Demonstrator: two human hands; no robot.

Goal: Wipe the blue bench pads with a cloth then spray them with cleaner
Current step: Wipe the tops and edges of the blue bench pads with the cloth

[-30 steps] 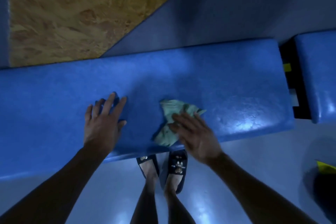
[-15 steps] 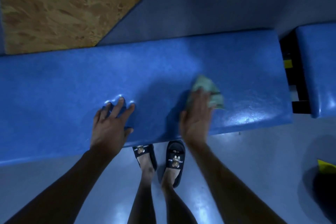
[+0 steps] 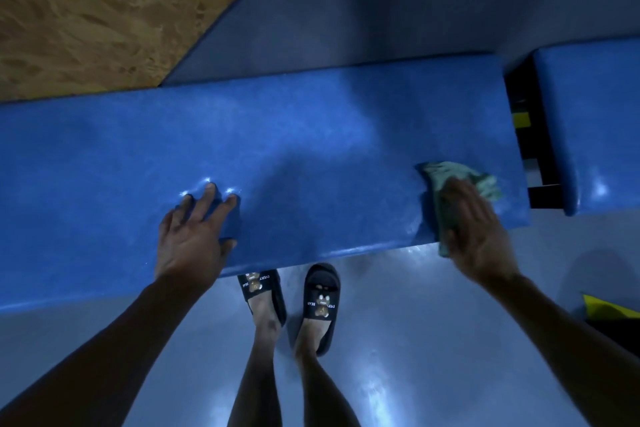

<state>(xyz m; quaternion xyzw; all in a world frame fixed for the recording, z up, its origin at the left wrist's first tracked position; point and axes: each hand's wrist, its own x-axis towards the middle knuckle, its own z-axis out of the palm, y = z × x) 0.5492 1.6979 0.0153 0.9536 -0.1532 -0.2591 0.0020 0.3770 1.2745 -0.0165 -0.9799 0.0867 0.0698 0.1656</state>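
I stand over the long blue bench pad, my right hand pressing a crumpled green cloth flat against its right end, near the front edge. My fingers lie straight and close together on top of the cloth rather than curled round it; the hand covers most of the fabric, so only a bunched fold beyond my fingertips and a strip hanging over the pad's front edge show. My left hand rests well apart from it, towards the middle of the pad, fingers spread and pressing dimples into the cushion; my thumb wraps the front edge. The left end of the pad runs out of view. A second blue pad sits just beside the first on the right, cut off by the picture's edge, with a dark gap between them where a black frame and a yellow patch show, too dim to read clearly. Below the pad, my feet in dark slides with a bear print stand on the grey floor; the front of the left slide is hidden under the pad. A chipboard panel fills the upper left corner. At the right edge a yellow-and-dark object is mostly cropped and cannot be identified.
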